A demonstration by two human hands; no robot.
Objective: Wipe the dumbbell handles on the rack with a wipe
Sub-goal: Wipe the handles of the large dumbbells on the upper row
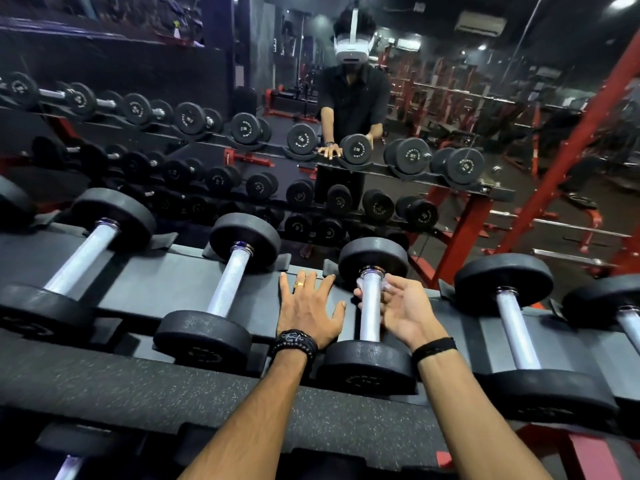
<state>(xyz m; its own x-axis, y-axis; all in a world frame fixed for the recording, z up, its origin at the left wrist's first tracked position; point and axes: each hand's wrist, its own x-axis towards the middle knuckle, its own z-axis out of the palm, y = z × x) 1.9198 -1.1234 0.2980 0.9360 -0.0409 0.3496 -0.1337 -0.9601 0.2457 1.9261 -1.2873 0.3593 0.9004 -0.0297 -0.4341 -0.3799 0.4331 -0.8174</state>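
Note:
Several black dumbbells with silver handles lie in a row on the top shelf of the dark rack (pixel 166 289). My right hand (pixel 398 310) curls around the upper end of one dumbbell's silver handle (pixel 369 322), and a small pale wipe (pixel 363 283) shows between its fingers and the metal. My left hand (pixel 308 310) rests flat with fingers spread on the rack shelf just left of that dumbbell. Other dumbbells lie to either side, one to the left (pixel 228 282) and one to the right (pixel 512 323).
A wall mirror stands right behind the rack and reflects the dumbbell rows, the person and red gym frames (pixel 568 161). A speckled rubber-covered front ledge (pixel 138 386) runs below the dumbbells. A lower shelf holds another dumbbell handle (pixel 69 469).

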